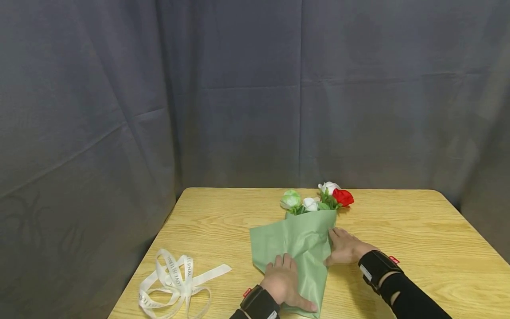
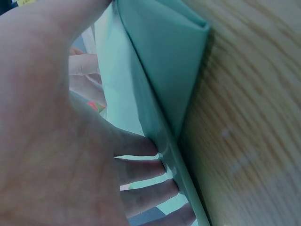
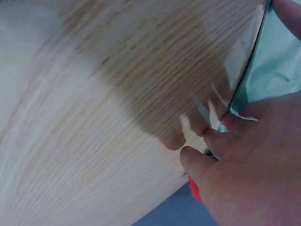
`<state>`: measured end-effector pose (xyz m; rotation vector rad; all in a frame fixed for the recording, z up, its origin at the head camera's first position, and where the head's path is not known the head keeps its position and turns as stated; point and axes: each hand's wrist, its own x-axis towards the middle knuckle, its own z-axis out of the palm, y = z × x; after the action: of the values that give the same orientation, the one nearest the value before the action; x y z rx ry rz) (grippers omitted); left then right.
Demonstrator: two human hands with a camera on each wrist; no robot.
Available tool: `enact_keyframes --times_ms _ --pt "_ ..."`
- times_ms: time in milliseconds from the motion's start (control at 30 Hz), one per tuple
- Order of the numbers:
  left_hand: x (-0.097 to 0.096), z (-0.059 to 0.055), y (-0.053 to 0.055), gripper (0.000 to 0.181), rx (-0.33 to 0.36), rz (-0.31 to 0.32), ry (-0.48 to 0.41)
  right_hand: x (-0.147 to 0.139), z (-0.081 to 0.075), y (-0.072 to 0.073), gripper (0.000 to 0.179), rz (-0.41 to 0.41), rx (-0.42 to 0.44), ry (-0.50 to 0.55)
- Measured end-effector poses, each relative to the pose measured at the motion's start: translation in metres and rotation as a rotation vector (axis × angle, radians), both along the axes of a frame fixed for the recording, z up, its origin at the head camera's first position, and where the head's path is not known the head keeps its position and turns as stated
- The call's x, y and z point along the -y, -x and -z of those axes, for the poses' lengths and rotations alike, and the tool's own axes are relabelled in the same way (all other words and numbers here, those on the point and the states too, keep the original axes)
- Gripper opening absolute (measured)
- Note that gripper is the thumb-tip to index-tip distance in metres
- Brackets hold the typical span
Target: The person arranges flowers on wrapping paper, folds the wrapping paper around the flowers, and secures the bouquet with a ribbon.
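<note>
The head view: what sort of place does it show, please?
Probably a curtained-off workspace for crafts or filming: dark grey cloth hangs behind and beside a wood-grain table, where flowers in green wrapping paper and a loose white ribbon lie.

White ribbon (image 1: 185, 290) bearing dark capitals, "LOVE IS ETERNAL", repeated in part. Red wristband tags (image 1: 393, 259): lettering too small to read

Table (image 1: 418, 230), wood-grained, with rounded far corners; ribbon (image 1: 186, 289), white, lettered, looped at near left; curtain (image 1: 247, 115), grey, creased, hanging behind.
</note>
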<state>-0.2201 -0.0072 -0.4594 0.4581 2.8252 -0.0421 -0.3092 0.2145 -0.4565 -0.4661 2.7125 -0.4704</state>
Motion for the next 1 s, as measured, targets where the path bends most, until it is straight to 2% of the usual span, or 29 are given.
enact_keyframes --times_ms 167,333,500,800,1000 --pt "0.000 -0.001 0.000 0.119 -0.005 -0.009 0.010 0.003 -0.001 0.005 0.092 -0.005 -0.067 -0.002" --pt "0.001 -0.002 0.000 0.119 -0.021 -0.004 0.021 0.003 0.003 0.006 0.092 0.020 -0.153 0.016" --pt "0.001 0.000 0.000 0.118 -0.035 0.003 0.050 -0.001 0.009 0.010 0.092 0.005 -0.217 0.027" --pt "0.002 -0.002 0.000 0.115 -0.010 0.003 0.048 -0.001 0.008 0.017 0.102 -0.023 -0.212 -0.028" --pt "0.000 0.001 0.002 0.119 0.014 -0.011 0.043 -0.009 0.012 0.023 0.108 -0.037 -0.193 0.017"
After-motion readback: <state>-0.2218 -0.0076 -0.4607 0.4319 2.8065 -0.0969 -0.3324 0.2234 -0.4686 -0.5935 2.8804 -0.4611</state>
